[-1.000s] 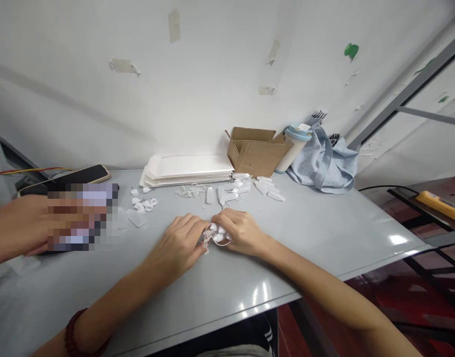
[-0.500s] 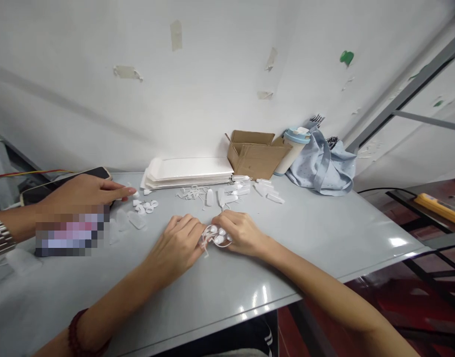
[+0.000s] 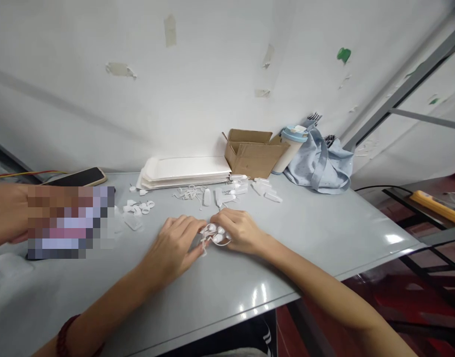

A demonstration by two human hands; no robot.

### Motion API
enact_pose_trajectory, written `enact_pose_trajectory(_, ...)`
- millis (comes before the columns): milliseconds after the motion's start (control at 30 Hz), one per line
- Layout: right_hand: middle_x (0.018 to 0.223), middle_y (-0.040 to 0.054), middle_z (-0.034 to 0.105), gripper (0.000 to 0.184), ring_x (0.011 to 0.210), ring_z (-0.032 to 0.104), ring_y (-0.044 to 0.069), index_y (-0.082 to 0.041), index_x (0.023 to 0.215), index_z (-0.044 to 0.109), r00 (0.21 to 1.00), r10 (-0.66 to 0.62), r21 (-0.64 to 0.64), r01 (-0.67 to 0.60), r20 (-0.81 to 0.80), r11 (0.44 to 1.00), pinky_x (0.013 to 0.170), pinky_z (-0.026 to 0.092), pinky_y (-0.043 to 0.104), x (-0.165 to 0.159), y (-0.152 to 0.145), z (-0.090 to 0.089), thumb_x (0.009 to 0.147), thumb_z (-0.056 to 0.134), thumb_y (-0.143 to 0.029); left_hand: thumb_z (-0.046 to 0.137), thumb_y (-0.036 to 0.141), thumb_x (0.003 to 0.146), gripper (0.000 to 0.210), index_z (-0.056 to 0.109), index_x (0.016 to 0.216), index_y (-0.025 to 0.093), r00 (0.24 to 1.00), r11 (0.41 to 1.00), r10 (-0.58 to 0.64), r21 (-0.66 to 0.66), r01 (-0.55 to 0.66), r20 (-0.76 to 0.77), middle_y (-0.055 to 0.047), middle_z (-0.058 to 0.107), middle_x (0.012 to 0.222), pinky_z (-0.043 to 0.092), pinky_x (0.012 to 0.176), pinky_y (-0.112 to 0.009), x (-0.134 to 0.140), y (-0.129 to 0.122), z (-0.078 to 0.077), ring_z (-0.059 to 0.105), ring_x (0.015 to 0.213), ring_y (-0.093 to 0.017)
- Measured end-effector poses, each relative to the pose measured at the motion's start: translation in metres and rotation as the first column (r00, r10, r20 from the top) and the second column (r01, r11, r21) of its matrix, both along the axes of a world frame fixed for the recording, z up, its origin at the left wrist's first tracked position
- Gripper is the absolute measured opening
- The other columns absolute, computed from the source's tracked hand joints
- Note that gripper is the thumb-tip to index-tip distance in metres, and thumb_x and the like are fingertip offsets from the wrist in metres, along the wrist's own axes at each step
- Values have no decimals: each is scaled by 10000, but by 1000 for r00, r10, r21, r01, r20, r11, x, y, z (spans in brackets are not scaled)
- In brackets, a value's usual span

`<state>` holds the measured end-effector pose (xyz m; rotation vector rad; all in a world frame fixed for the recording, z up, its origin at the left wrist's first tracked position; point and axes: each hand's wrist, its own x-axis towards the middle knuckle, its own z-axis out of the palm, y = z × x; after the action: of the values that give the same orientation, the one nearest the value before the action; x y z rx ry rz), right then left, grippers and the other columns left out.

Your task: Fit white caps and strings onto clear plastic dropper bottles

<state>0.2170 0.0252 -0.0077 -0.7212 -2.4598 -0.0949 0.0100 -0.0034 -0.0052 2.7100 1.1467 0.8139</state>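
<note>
Between my two hands is a bunch of small white plastic parts with thin looped stems (image 3: 217,236), at the middle of the grey table. My right hand (image 3: 239,229) wraps round the bunch from the right, its fingertips partly hidden. My left hand (image 3: 174,243) grips the bunch's left side with thumb and fingers; a clear edge shows between them. Just behind my hands lie clear plastic tubes (image 3: 223,197), and a heap of thin white stems (image 3: 192,193) is beside them.
Left, a co-worker's hand (image 3: 7,213) is over a phone with a blurred screen (image 3: 69,230). White caps and rings (image 3: 138,207) lie near it. Behind are a dark phone (image 3: 82,177), stacked white sheets (image 3: 186,168), an open cardboard box (image 3: 255,157), a lidded cup (image 3: 289,151) and a blue cloth bag (image 3: 320,166).
The co-worker's hand has drawn back left from the white caps to over the phone. My left thumb and fingers have parted a little; my right hand stays round the bunch.
</note>
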Motion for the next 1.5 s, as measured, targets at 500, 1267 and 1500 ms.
enact_pose_trajectory(500, 936, 81, 680, 329, 784, 610, 180, -186, 1105, 469, 994, -67, -303, 92, 90, 949, 633, 412, 262, 2, -3, 5, 822, 625, -247, 532, 413, 825, 234, 520, 754, 191, 560, 465, 619, -832, 304, 551, 9, 518, 672, 323, 428, -225, -7, 12, 34, 416, 503, -96)
enact_pose_trajectory(1267, 803, 50, 654, 203, 642, 563, 136, -157, 935, 538, 992, 67, -325, -28, 109, 945, 558, 376, 239, 0, -4, 8, 784, 641, -247, 425, 205, 898, 233, 532, 692, 189, 996, 971, -55, 229, 71, -75, 38, 482, 567, 278, 462, -260, -1, -3, 20, 395, 468, -109)
enact_pose_trajectory(1500, 727, 65, 629, 145, 595, 508, 146, -156, 868, 516, 976, -64, -82, 83, 210, 993, 509, 232, 267, -1, -6, 2, 864, 566, -292, 414, 436, 883, 413, 429, 551, 191, 929, 808, 239, -588, -30, 282, 43, 417, 528, 327, 501, -224, 6, 3, 16, 405, 520, -106)
